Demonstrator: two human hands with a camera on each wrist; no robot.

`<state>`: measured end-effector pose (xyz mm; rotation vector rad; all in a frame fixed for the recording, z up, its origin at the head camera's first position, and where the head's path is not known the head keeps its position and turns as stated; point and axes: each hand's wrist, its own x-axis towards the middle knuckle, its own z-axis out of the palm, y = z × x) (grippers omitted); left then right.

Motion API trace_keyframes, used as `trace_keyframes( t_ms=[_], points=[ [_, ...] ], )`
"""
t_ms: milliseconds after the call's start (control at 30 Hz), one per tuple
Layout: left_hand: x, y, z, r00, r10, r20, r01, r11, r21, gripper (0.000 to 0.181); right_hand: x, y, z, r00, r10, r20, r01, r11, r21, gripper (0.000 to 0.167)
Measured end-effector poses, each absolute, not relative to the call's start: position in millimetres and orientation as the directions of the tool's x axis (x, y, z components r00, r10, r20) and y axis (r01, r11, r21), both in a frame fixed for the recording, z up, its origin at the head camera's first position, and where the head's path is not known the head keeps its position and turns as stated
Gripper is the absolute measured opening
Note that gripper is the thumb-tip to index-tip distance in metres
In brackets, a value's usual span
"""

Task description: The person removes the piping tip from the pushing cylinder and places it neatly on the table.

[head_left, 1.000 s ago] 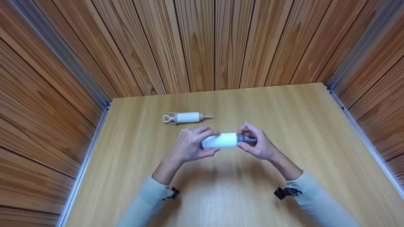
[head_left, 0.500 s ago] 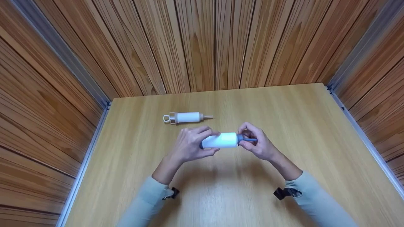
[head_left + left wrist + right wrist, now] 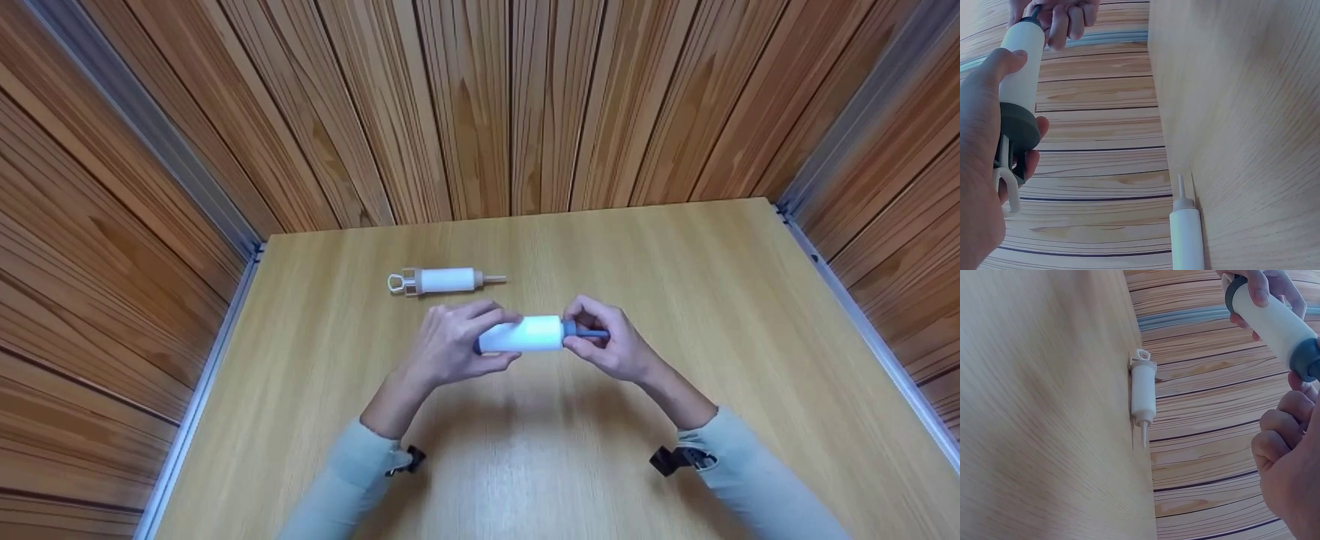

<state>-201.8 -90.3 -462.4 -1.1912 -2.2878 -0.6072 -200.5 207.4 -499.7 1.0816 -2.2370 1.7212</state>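
A large syringe (image 3: 532,334) with a white barrel and dark blue-grey ends is held level above the table. Around its rear half, my left hand (image 3: 454,341) grips the barrel, thumb along one side. The white ring handle (image 3: 1010,191) sticks out behind that hand in the left wrist view. My right hand (image 3: 611,341) pinches the dark nozzle cap (image 3: 1304,360) at the other end, and the thin nozzle (image 3: 594,333) runs between its fingers. Just beyond the left hand lies a second syringe (image 3: 448,280), white with beige ends, its nozzle pointing right.
The wooden table (image 3: 300,375) extends beneath both hands. Wood-panelled walls (image 3: 480,112) stand at the back and both sides, with metal rails (image 3: 202,375) along the table's sides. Small black devices (image 3: 409,460) sit on the sleeves at the wrists.
The right hand's thumb and fingers have shifted slightly on the nozzle cap, drawing off a little and then back onto it. The left hand and the second syringe stay where they were.
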Motion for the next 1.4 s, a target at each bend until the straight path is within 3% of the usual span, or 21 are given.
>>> trace_keyframes(
  t_ms=[200,367,633,867,1400],
  points=[
    [-202.3,-90.9,-462.5,-0.505,0.62,0.6,0.837,0.523,0.164,0.044,-198.3,207.9,-498.4,-0.759,-0.477,0.444,-0.544,0.088,-0.835,0.031],
    [-202.9,-90.3,-464.2,-0.509,0.619,0.598,0.838,0.516,0.179,0.043,-198.1,208.4,-499.4,-0.747,-0.467,0.473,-0.562,0.064,-0.825,0.036],
    [-202.1,-89.4,-464.9,-0.513,0.614,0.6,0.835,0.518,0.185,0.044,-200.5,205.4,-502.4,-0.686,-0.444,0.576,-0.623,-0.052,-0.781,0.028],
    [-201.7,-89.2,-467.3,-0.518,0.615,0.595,0.835,0.514,0.197,0.044,-202.9,203.2,-503.1,-0.645,-0.444,0.622,-0.656,-0.096,-0.749,0.032],
    [-205.7,-89.4,-463.4,-0.503,0.617,0.605,0.841,0.511,0.178,0.045,-201.1,207.4,-498.3,-0.649,-0.496,0.578,-0.62,-0.097,-0.779,0.037]
  ],
)
